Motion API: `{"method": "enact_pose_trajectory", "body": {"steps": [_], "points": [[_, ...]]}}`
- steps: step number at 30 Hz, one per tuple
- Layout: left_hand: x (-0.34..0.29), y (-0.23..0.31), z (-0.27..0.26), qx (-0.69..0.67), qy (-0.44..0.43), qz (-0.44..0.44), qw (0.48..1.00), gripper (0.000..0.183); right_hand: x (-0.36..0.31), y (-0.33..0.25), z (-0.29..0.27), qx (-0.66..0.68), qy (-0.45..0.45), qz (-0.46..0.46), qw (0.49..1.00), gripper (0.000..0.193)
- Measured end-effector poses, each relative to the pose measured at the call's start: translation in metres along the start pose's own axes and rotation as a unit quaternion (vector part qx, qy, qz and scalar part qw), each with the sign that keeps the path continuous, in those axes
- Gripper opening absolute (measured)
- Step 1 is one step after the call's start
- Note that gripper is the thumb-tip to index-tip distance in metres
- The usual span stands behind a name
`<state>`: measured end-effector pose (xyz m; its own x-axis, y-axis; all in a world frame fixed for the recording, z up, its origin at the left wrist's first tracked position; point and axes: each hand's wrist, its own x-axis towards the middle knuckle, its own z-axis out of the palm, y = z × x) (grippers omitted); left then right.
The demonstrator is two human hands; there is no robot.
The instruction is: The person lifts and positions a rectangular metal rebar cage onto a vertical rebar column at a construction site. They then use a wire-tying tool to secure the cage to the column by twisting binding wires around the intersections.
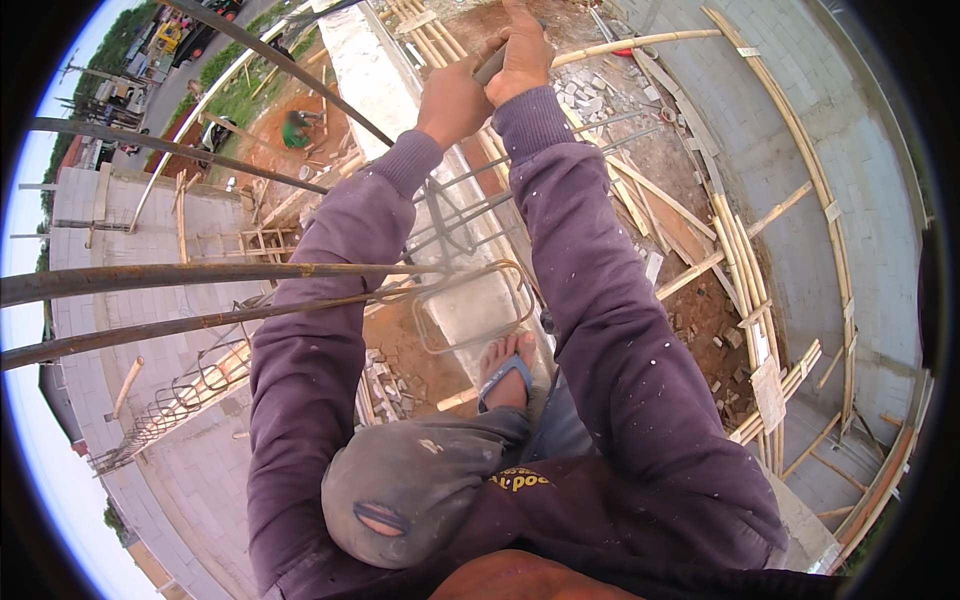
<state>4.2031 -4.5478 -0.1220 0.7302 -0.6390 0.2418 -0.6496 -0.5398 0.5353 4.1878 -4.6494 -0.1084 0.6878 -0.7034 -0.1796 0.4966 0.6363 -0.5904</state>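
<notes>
Both arms reach out ahead over a pale concrete beam (pixel 370 75). My left hand (pixel 455 105) is closed, its fingers mostly hidden from view. Pressed up beside it, my right hand (pixel 522 60) is wrapped around a dark, rod-like thing (pixel 490 66) whose kind I cannot make out. Whether my left hand also grips that thing is hidden. Nearer me, steel rebar stirrups (pixel 475 310) loop around long bars above the beam. My foot in a blue flip-flop (pixel 505 380) rests on the beam.
Long rusty rebars (pixel 200 283) cross from the left, close to my left arm. Bamboo scaffold poles (pixel 745 270) and a grey block wall (pixel 800 110) stand to the right. Rubble (pixel 590 100) lies on the ground below. Another person (pixel 297 128) in green is far off at left.
</notes>
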Motion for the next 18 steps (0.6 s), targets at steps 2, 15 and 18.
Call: {"method": "enact_pose_trajectory", "body": {"steps": [2, 15, 18], "points": [[0.013, -0.005, -0.007, -0.05, -0.107, -0.062, 0.991, 0.038, 0.006, -0.01, -0.026, 0.023, -0.102, 0.053, 0.993, 0.04], [-0.032, 0.015, 0.012, 0.139, 0.106, 0.093, 0.98, 0.078, 0.006, -0.009, -0.03, 0.038, -0.081, -0.044, 0.995, 0.017], [-0.036, 0.01, 0.022, 0.135, 0.124, 0.105, 0.977, 0.075, -0.011, -0.008, -0.021, 0.036, 0.014, -0.088, 0.995, 0.015]]}}
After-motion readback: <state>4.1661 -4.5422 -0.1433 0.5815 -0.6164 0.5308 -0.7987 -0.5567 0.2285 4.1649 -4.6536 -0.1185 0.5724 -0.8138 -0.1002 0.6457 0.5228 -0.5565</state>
